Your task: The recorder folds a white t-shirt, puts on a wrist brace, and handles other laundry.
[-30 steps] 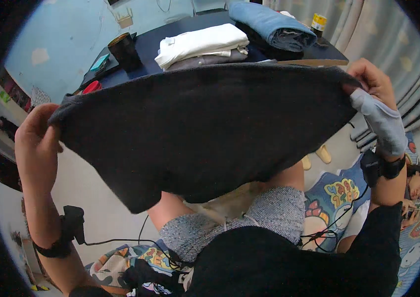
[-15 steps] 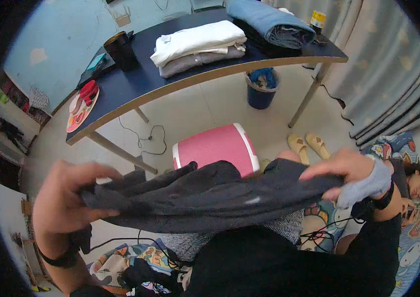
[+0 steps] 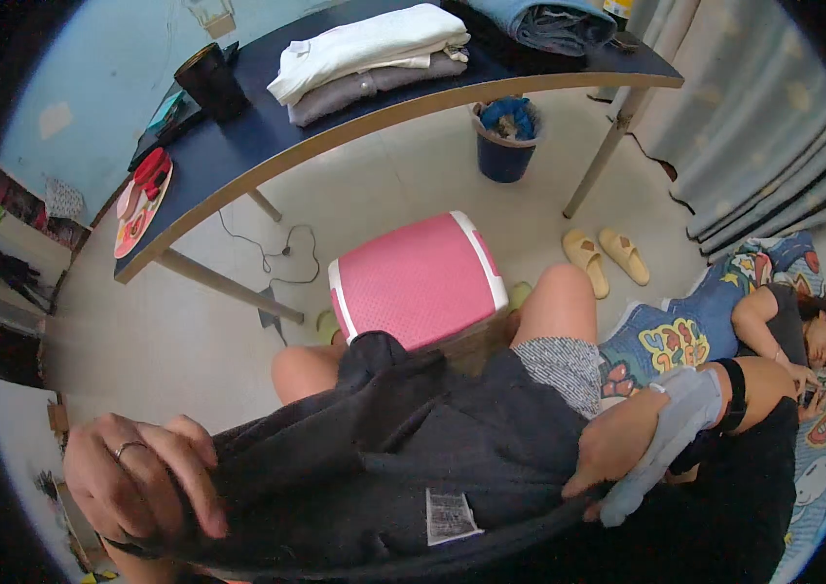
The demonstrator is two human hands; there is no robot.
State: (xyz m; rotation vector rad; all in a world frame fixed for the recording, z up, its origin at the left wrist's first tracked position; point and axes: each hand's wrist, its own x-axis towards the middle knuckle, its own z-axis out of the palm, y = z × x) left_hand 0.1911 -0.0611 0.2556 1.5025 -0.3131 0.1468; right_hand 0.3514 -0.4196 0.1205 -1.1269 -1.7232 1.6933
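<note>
A black garment [image 3: 335, 472] is spread between my two hands above my lap, with a white label [image 3: 450, 516] showing on its near part. Whether it is a top or trousers I cannot tell. My left hand [image 3: 145, 477], with a ring on one finger, has its fingers curled round the left end of the cloth. On the other side my right hand [image 3: 617, 438] pinches the garment's near edge. A pale grey cloth [image 3: 666, 438] is wrapped about my right wrist and hangs down beside that hand.
Ahead stands a dark blue table [image 3: 267, 170] bearing folded white and grey clothes [image 3: 364, 58], folded jeans [image 3: 549, 24] and a black cup [image 3: 210, 83]. Before my knees is a pink-topped box [image 3: 418, 277]. A bin [image 3: 505, 146], yellow slippers [image 3: 603, 258] and a person lying on the bed [image 3: 783, 331] are farther off.
Both hands have come down and nearer to me with the black garment. It has opened out from a bunched strip, and its white label has come into view.
</note>
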